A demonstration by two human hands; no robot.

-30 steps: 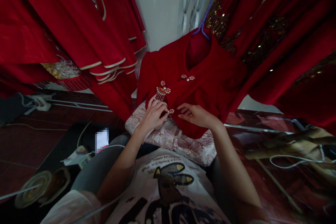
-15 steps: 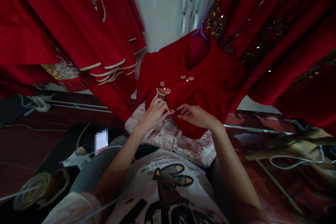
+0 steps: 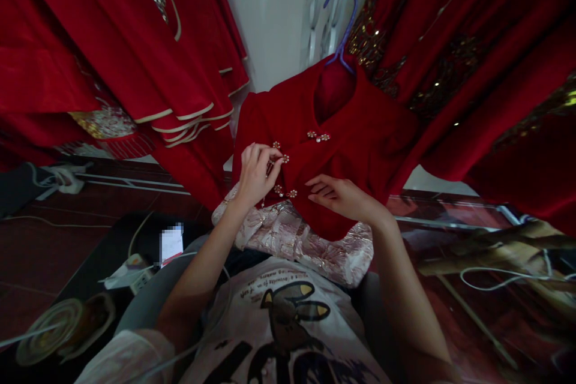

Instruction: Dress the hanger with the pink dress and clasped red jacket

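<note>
A short red jacket [image 3: 297, 114] lies over my lap with a purple hanger [image 3: 350, 24] in its neck. At the jacket's left front, my left hand [image 3: 257, 173] is closed over a jewelled fan-shaped ornament, fingertips pinched by its flower bead [image 3: 285, 159]; most of the ornament is hidden. Just below sits a lower flower clasp [image 3: 285, 192], and a pearl flower clasp [image 3: 318, 137] is near the collar. My right hand [image 3: 339, 197] rests on the jacket's lower front, fingers stretched out and holding nothing. Under the jacket is a shiny pinkish-white padded bundle [image 3: 310, 243].
Red garments with pale trim [image 3: 193, 111] hang at left, sequined red garments [image 3: 450, 72] at right. A dark stool [image 3: 108, 246] on my left bears a phone [image 3: 171, 245], a power strip [image 3: 141, 279] and a plastic bowl [image 3: 49, 330]. A white cable crosses my left arm.
My left hand has moved up and slightly left from the lower flower clasp to the fan-shaped ornament, closing over it. My right hand has hardly moved.
</note>
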